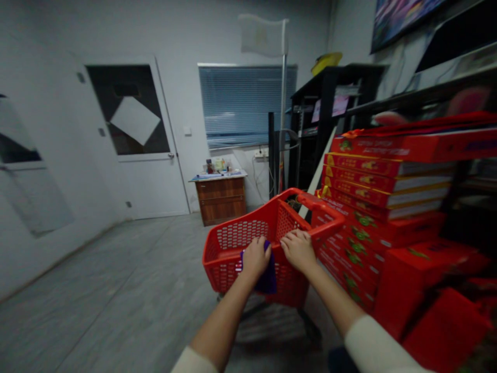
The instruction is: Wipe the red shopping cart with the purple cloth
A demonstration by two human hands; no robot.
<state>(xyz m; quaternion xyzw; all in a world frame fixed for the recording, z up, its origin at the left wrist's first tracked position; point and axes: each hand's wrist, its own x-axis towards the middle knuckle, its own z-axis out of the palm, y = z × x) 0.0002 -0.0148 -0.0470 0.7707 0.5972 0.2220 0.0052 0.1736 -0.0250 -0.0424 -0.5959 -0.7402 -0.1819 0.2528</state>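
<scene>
The red shopping cart (289, 280) stands near, its long axis running left to right, handle end pointing right. Reaching forward, the left hand (256, 256) grips a purple cloth (267, 280) against the near rim; the right hand (298, 248) curls over that rim, nearer the handle. The cart lies directly under both hands. Red boxes (361, 207) are stacked at right; a wooden cabinet (221, 201) stands far.

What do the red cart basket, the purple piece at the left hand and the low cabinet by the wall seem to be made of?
Red cart basket: probably moulded plastic, fairly smooth, given its rounded rim and regular holes.
Purple piece at the left hand: likely soft matte cloth, as it drapes over the rim; blur hides any weave.
Low cabinet: brown wood-look front, solid or laminate unclear.
</scene>
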